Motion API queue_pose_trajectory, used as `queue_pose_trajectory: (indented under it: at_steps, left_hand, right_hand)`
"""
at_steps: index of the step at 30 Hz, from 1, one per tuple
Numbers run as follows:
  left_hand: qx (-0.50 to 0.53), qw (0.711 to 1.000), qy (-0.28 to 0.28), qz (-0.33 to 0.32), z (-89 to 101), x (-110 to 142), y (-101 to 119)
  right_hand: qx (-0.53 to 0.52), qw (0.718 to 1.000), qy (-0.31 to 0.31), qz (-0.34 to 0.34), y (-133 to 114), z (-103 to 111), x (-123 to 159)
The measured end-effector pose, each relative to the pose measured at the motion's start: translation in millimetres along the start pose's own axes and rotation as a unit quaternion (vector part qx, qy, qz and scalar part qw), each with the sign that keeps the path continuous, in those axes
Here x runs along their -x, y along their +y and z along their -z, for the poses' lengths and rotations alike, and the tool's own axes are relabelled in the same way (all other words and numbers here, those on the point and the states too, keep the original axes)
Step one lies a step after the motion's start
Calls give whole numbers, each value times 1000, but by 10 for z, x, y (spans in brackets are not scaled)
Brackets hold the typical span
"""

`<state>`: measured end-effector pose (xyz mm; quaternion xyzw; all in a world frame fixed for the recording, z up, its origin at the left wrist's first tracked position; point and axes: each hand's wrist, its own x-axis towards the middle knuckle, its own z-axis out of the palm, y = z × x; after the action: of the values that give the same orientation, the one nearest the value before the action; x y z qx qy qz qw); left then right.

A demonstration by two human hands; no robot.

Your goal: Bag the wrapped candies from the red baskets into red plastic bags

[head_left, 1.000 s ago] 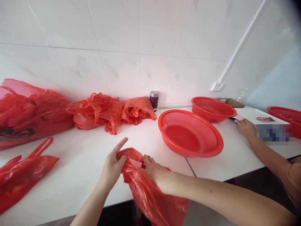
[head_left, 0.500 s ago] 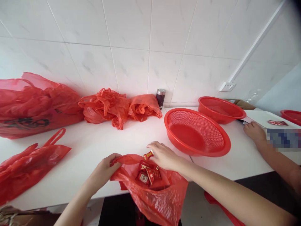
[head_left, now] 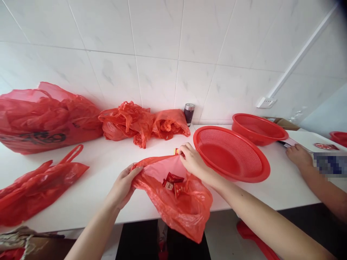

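A red plastic bag (head_left: 173, 211) hangs open over the counter's front edge. Several red wrapped sweets (head_left: 173, 183) lie inside it. My left hand (head_left: 125, 186) is closed on the left part of the bag's rim. At the rim's far right side, my right hand (head_left: 193, 161) is bent with its fingertips pinched. A small gold-and-red wrapped candy (head_left: 176, 151) shows at those fingertips, partly hidden by them. The bag's edge runs right beside these fingers; whether they also grip it I cannot make out.
A red mesh basket (head_left: 222, 159) and a red basin (head_left: 257, 126) stand to the right. Several red bags (head_left: 127, 122) and a dark flask (head_left: 189, 115) line the wall. Another red bag (head_left: 51, 184) lies left. At the right, another person's hand (head_left: 299, 155) rests near a dark handle.
My right hand has moved up and away from the sweets, and the small candy has risen with it. The bag's far rim is lifted and stretched. My left hand still holds the rim.
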<state>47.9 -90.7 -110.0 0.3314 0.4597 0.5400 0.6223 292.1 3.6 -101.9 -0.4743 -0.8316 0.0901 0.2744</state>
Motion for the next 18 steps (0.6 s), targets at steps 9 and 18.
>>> queue_pose_trajectory:
  at_steps: [9,18]
  left_hand:
    - [-74,996,-34,-23,-28,230,-20]
    - [-369,929,3,17,255,357,-156]
  right_hand:
    - [-138,977,51,154,-625,394,278]
    - [364,868,-317,114,-305,475,738]
